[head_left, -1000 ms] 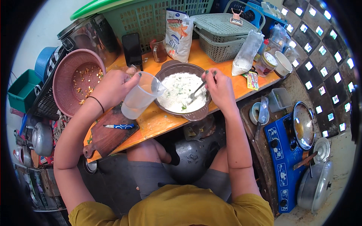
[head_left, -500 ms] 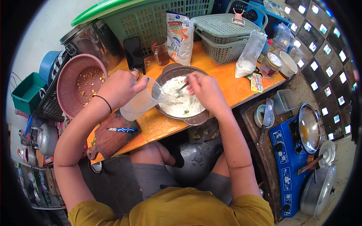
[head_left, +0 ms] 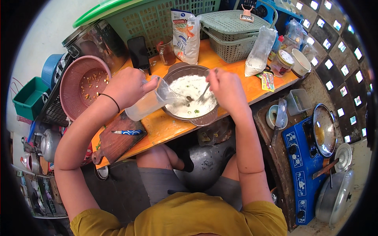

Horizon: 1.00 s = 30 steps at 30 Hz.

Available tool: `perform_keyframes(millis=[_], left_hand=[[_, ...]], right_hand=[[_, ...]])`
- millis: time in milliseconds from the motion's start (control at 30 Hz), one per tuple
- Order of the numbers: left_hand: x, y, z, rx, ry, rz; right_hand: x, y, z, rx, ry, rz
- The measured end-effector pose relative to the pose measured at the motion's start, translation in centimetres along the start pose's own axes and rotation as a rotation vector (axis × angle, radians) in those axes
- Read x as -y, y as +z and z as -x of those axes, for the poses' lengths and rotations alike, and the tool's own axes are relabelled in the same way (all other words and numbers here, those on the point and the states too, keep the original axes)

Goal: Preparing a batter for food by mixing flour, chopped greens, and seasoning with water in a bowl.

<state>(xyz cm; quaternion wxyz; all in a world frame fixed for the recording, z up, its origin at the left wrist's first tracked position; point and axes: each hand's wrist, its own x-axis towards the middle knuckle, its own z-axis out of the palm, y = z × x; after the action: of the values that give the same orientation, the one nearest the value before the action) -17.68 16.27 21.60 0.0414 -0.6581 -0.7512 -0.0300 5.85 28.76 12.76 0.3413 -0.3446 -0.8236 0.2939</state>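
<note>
A translucent plastic jug (head_left: 146, 105), probably light but slippery if wet, tilts over the edge of a round brown bowl (head_left: 206, 119), left grip (head_left: 129, 88) clamped high where hold seems surest, right grip (head_left: 227, 89) pinching a slim metal utensil (head_left: 204, 92).

Two hands (head_left: 130, 87) (head_left: 228, 88), one jug (head_left: 146, 105), one fork (head_left: 204, 93) and one brown bowl (head_left: 206, 118) around the centre; one chopping board (head_left: 116, 143) at centre left; two knives (head_left: 131, 132) (head_left: 281, 112), one left of centre, one at right; one phone (head_left: 138, 53) upper left
</note>
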Motion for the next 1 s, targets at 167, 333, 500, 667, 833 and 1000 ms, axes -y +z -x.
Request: perform_keyframes(millis=[167, 333, 500, 667, 833, 1000], left_hand=[[-0.2, -0.2, 0.0, 0.016, 0.005, -0.006], [0.4, 0.0, 0.3, 0.009, 0.008, 0.038], [0.8, -0.1, 0.4, 0.016, -0.037, 0.138], [3.2, 0.8, 0.4, 0.060, -0.140, 0.333], [6.0, 1.9, 0.5, 0.067, -0.384, 0.731], [8.2, 5.2, -0.9, 0.017, -0.435, 0.917]], right_hand=[[-0.4, 1.4, 0.2, 0.036, 0.000, -0.104], [-0.3, -1.8, 0.1, -0.133, 0.025, 0.104], [0.1, 0.9, 0.5, 0.156, 0.130, -0.290], [-1.7, 0.4, -0.3, -0.193, -0.085, 0.015], [-0.5, -1.1, 0.4, -0.095, 0.046, 0.115], [-1.3, -1.2, 0.2, -0.010, 0.069, 0.064]])
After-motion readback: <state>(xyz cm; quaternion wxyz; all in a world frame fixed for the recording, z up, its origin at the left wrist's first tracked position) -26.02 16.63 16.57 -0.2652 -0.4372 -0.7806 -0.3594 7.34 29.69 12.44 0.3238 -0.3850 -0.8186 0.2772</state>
